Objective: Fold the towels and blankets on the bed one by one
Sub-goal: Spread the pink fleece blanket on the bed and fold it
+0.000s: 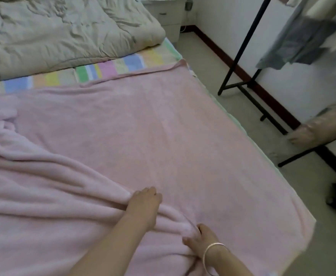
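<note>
A large pink fleece blanket (pixel 163 132) lies spread over the near part of the bed, smooth on the right and bunched into long ridges on the left. My left hand (pixel 144 200) grips one of these ridges near the bottom centre, fingers curled into the fabric. My right hand (pixel 198 239), with a silver bangle on the wrist, pinches a fold of the same blanket just below and right of the left hand. The fingertips of both hands are partly buried in the cloth.
A beige quilt (pixel 63 30) lies crumpled at the head of the bed above a pastel striped sheet (pixel 107 69). A white nightstand (pixel 168 14) stands at the back. A black clothes rack (pixel 240 62) with hanging garments stands on the floor to the right.
</note>
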Available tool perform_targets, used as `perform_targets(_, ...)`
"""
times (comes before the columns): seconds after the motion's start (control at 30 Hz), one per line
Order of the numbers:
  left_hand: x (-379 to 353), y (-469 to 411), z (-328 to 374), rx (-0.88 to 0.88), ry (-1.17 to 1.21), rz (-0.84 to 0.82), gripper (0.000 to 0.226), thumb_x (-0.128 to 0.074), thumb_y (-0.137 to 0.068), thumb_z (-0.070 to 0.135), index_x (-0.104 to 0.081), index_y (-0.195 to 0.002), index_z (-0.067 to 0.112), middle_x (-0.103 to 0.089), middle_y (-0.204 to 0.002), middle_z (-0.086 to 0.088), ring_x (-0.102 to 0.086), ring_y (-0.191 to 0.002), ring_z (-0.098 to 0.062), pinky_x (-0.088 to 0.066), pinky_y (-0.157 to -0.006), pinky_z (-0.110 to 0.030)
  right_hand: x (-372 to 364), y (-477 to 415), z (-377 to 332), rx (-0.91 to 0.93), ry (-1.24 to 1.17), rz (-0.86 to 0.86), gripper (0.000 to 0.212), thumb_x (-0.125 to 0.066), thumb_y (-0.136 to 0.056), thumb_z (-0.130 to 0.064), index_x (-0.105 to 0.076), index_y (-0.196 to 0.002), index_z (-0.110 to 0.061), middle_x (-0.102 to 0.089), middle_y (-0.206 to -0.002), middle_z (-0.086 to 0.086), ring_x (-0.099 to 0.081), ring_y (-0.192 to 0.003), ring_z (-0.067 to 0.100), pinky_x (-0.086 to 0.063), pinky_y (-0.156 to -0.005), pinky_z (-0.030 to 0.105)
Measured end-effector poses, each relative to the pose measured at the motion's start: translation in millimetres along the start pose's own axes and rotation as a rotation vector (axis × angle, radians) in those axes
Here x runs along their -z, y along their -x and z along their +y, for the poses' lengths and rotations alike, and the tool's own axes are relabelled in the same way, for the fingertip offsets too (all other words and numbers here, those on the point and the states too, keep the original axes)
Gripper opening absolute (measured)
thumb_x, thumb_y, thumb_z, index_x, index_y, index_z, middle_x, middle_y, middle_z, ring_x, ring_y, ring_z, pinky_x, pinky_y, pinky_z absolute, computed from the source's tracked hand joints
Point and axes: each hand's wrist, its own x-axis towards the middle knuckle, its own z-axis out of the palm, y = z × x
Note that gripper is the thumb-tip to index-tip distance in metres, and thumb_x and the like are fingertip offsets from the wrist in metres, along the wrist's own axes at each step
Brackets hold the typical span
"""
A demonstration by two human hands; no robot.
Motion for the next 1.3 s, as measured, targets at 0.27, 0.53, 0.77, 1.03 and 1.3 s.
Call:
perform_targets(0.27, 12, -21, -42, -0.058, -0.095, -0.172, 0.041, -0.029, -0.100, 0.051, -0.056, -0.117, 0.026, -0.059, -0.122, -0.004, -0.050, -0.117, -0.023, -0.030, -0.100, -0.040, -6, -28, 7, -0.009, 0.044, 0.023, 0.028, -0.061, -0.088, -0.040, -0.038, -0.077, -0.028, -0.051, -0.099, 0.000, -0.052, -0.099, 0.020, -0.031, -0.073, 0.025)
perform_targets(0.53, 7, -45, -45, 0.047, -0.028, 0.047, 0.016, -0.046, -0.097, 0.025, -0.055, -0.110, 0.019, -0.057, -0.109, -0.007, -0.057, -0.102, -0.029, -0.043, -0.085, -0.036, -18, -16, 13, 0.102, -0.076, 0.236, 0.025, -0.062, -0.086, -0.045, -0.048, -0.082, -0.025, -0.062, -0.095, -0.001, -0.057, -0.102, 0.025, -0.030, -0.072, 0.027)
perform_targets(0.77, 40, -105, 15, -0.063, -0.032, 0.429, 0.009, -0.053, -0.081, 0.020, -0.059, -0.079, 0.014, -0.054, -0.070, -0.009, -0.056, -0.068, -0.034, -0.047, -0.058, -0.040, 34, -10, 53, 0.241, -0.367, 0.238, 0.028, -0.063, -0.083, -0.056, -0.050, -0.087, -0.031, -0.051, -0.053, -0.015, -0.050, -0.064, 0.016, -0.039, -0.062, 0.030)
perform_targets(1.03, 115, -221, 184, -0.219, -0.061, 0.600, 0.016, -0.052, -0.082, 0.020, -0.064, -0.084, 0.010, -0.058, -0.077, -0.015, -0.055, -0.078, -0.036, -0.042, -0.068, -0.043, 232, -71, 165, 0.253, -0.231, 0.341, 0.048, -0.063, -0.085, -0.052, -0.045, -0.059, -0.015, -0.040, -0.047, 0.001, -0.041, -0.059, 0.022, -0.033, -0.060, 0.036)
perform_targets(1.3, 104, -276, 251, -0.146, -0.111, 0.452, 0.011, -0.060, -0.086, 0.007, -0.067, -0.094, 0.007, -0.061, -0.087, -0.019, -0.054, -0.089, -0.038, -0.032, -0.072, -0.039, 257, -83, 228, 0.075, -0.288, 0.284, 0.033, -0.069, -0.081, -0.048, -0.053, -0.063, -0.027, -0.061, -0.061, -0.007, -0.062, -0.071, 0.019, -0.040, -0.071, 0.028)
